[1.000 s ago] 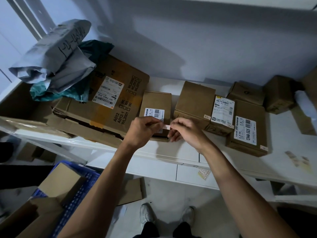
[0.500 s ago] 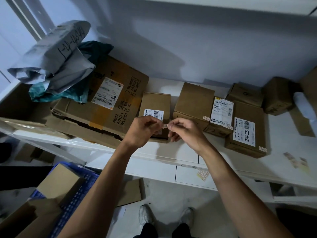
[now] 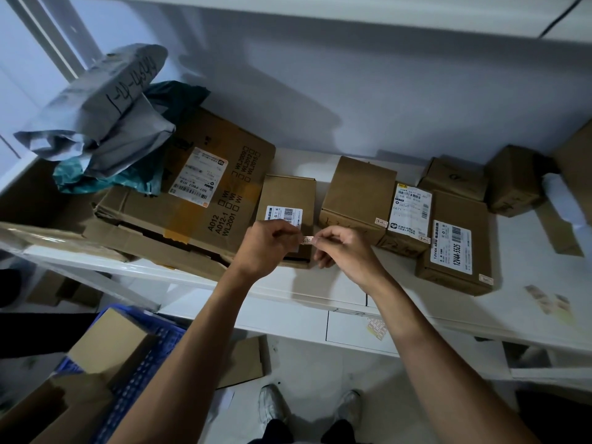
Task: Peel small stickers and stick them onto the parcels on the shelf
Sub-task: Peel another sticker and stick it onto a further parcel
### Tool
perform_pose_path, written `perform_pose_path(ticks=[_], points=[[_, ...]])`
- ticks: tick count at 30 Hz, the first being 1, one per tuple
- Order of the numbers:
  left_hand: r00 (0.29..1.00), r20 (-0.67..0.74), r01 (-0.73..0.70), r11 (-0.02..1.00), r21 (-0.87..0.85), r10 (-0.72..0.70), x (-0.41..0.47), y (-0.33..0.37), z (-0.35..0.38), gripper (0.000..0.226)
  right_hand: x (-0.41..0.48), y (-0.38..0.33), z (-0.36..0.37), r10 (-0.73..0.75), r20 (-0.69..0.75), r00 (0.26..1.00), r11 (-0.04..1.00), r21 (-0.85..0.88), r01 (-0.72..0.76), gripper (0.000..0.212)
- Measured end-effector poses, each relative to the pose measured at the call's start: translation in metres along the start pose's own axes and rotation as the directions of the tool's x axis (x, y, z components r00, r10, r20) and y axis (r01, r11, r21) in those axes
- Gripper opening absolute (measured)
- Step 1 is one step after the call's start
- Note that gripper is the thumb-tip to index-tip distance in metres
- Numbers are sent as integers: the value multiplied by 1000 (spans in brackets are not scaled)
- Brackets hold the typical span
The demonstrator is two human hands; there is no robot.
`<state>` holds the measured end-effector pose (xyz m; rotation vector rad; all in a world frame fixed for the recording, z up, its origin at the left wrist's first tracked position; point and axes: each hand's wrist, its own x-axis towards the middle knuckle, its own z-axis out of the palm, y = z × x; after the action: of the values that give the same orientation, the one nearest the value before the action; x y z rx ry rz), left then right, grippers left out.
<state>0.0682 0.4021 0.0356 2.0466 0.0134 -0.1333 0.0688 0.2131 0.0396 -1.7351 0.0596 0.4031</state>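
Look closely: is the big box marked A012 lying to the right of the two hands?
No, the A012 box lies left of both hands.

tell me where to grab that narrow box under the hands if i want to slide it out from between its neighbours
Grip the narrow box by its two long side walls near the front end, coming from the shelf's open front edge. It lies flat, long axis pointing back toward the wall, with visible gaps beside it: the large carton on one side, the plain box on the other. Its back end is harder to reach.

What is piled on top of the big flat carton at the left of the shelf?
Grey mailer bags over a teal bag cover the large carton's back-left corner. Its white label shows; anything beneath the bags is hidden.
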Motion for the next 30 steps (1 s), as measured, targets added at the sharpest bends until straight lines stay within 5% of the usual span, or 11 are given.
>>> perform_pose_path(ticks=[8,13,30], points=[[992,-121,-10,958,286,46,-5,-6,6,16,1,9,3,75,-30,997,997,13,-74,11],[959,-206,-86,895,437,193,-2,-17,8,11,2,12,2,121,-17,993,992,48,-120,10],[949,-269,-54,926,375,165,-4,-26,15,25,2,7,8,193,-27,981,981,40,-192,10]])
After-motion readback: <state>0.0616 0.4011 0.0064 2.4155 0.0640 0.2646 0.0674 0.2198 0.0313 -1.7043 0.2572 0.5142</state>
